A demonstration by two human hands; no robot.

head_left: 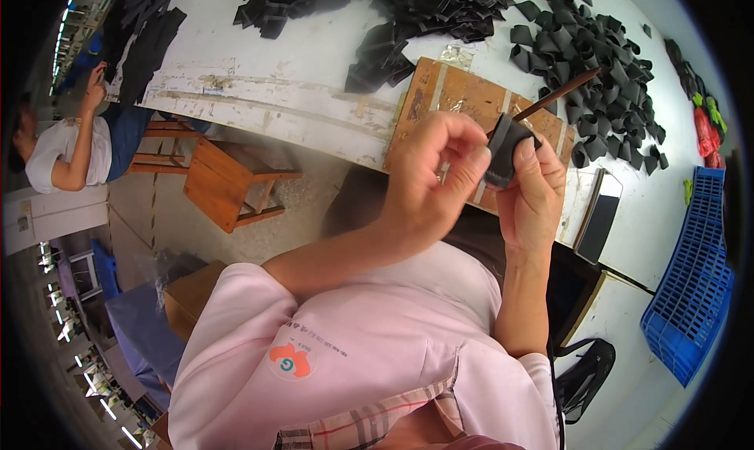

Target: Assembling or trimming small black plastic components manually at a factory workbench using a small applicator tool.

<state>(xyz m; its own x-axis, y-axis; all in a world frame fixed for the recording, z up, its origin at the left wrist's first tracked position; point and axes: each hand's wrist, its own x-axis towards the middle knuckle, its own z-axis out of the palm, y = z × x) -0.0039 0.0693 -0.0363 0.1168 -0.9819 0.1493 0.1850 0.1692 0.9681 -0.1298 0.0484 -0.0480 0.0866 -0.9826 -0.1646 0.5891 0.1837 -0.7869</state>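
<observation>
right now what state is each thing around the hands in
Black piece: held up, curved
Right grip: closed on the black piece
Left grip: curled beside the black piece, pinch unclear
Brown stick: slanted, partly hidden
Wooden board: lying flat, taped
Curled black pieces: loosely heaped
Flat black pieces: piled, overlapping

The worktable extends before the worker and off to the left. On it, directly ahead, lies the board. Over the board's near part is the small piece, in the right hand, with the left hand at its left side. Flat pieces lie beyond the board; curled pieces lie to its right and beyond. The crate stands farther right. On the floor, left, the stool stands between the worker and a second person.
</observation>
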